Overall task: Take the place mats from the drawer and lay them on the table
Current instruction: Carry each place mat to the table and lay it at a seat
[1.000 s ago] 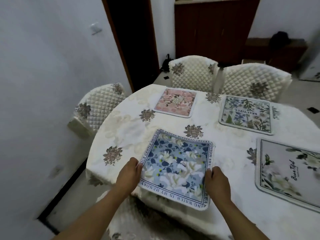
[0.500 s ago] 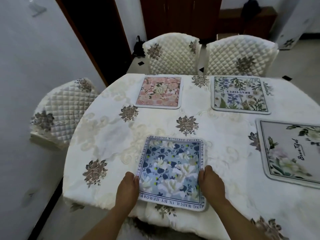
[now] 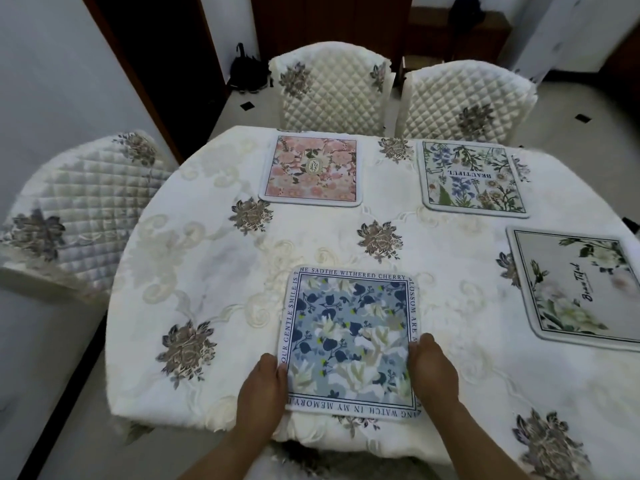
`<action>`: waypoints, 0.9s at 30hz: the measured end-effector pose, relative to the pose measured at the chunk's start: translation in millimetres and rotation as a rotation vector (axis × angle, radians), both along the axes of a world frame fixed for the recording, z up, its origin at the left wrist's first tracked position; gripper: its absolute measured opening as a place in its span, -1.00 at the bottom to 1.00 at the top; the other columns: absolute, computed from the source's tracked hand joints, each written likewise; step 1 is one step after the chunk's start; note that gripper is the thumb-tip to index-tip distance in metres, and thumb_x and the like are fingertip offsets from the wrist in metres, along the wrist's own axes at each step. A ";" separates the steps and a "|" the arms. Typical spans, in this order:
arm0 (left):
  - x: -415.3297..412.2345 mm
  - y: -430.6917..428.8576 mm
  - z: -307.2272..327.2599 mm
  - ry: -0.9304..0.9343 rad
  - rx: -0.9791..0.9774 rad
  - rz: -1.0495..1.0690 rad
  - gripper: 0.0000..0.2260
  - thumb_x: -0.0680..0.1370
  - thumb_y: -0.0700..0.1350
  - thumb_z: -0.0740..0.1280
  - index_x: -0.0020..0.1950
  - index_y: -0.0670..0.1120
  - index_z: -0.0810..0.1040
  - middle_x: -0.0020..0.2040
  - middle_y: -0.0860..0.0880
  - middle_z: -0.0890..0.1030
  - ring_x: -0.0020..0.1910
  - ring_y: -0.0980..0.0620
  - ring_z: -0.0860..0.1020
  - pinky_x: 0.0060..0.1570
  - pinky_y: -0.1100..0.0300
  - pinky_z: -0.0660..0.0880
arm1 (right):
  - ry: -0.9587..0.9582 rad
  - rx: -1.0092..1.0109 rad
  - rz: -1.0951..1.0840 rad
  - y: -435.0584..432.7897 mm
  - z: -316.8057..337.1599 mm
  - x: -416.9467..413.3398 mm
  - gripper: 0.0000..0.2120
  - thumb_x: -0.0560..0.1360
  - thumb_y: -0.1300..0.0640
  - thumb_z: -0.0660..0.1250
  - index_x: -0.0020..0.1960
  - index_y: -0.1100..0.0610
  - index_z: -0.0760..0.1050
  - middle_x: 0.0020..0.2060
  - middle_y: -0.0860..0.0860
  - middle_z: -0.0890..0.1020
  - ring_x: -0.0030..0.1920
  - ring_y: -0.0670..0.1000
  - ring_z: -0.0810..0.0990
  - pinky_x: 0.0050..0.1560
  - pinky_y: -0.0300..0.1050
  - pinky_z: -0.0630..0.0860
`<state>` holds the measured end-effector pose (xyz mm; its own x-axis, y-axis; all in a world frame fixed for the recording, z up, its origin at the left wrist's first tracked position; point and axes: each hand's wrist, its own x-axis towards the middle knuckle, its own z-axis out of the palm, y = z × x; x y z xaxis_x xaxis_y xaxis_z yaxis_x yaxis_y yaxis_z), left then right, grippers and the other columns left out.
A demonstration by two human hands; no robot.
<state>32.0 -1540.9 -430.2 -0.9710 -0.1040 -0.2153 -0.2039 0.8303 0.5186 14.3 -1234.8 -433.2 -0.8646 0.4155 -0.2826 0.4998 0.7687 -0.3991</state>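
A blue floral place mat [image 3: 349,337] with lettering round its border lies flat near the table's front edge. My left hand [image 3: 261,393] grips its left edge and my right hand [image 3: 433,372] grips its right edge, both near the front corners. Three other mats lie on the white tablecloth [image 3: 207,271]: a pink floral mat [image 3: 313,171] at the back, a green and purple botanical mat [image 3: 471,178] at the back right, and a grey mat with white flowers [image 3: 581,289] at the right. No drawer is in view.
Quilted white chairs stand round the table: one at the left [image 3: 79,206] and two at the back [image 3: 329,88] [image 3: 464,102]. A dark doorway [image 3: 166,64] and a wooden cabinet [image 3: 329,19] lie behind. A white wall runs along the left.
The blue mat has turned from skewed to square with the table's front edge, both hands still on its sides. My view has swung left and tilted down.
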 end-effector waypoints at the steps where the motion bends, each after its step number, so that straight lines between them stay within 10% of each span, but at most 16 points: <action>1: -1.5 -1.2 -1.3 -0.002 -0.011 -0.013 -0.79 0.64 0.01 0.16 -0.16 -0.02 0.29 -0.28 -0.01 0.45 -0.31 -0.08 0.46 -0.33 0.08 0.35 | 0.000 0.000 -0.007 -2.6 0.2 0.5 -0.80 0.61 0.04 0.10 -0.14 0.11 0.28 -0.26 0.09 0.54 -0.26 0.18 0.54 -0.26 -0.02 0.43; 7: -10.4 13.5 -6.5 0.204 -0.136 -0.049 -0.67 0.46 -0.12 0.31 0.16 -0.25 0.50 0.08 -0.24 0.54 0.03 -0.23 0.50 -0.01 -0.07 0.50 | 0.187 0.268 0.113 -27.7 2.6 -1.6 -0.57 0.46 0.07 0.26 0.24 0.31 0.43 0.14 0.32 0.49 0.16 0.33 0.47 0.09 0.18 0.44; 11: -16.0 58.9 -13.3 0.265 -0.121 -0.267 -0.54 0.55 -0.07 0.16 0.40 -0.24 0.40 0.41 -0.28 0.39 0.40 -0.24 0.35 0.37 -0.12 0.28 | 0.157 0.168 0.527 -82.5 -5.4 3.1 -0.44 0.60 -0.06 0.04 0.53 0.17 0.17 0.54 0.16 0.15 0.55 0.19 0.08 0.49 0.18 0.01; 27: -6.1 37.0 -39.4 0.119 -0.222 -0.529 -0.47 0.66 0.02 0.01 0.58 -0.19 0.06 0.59 -0.14 0.09 0.58 -0.08 0.00 0.49 -0.06 0.08 | 0.093 0.147 0.523 -28.8 -33.5 25.6 -0.38 0.59 -0.05 0.01 0.57 0.19 0.01 0.57 0.10 0.08 0.57 0.06 -0.02 0.52 0.09 0.04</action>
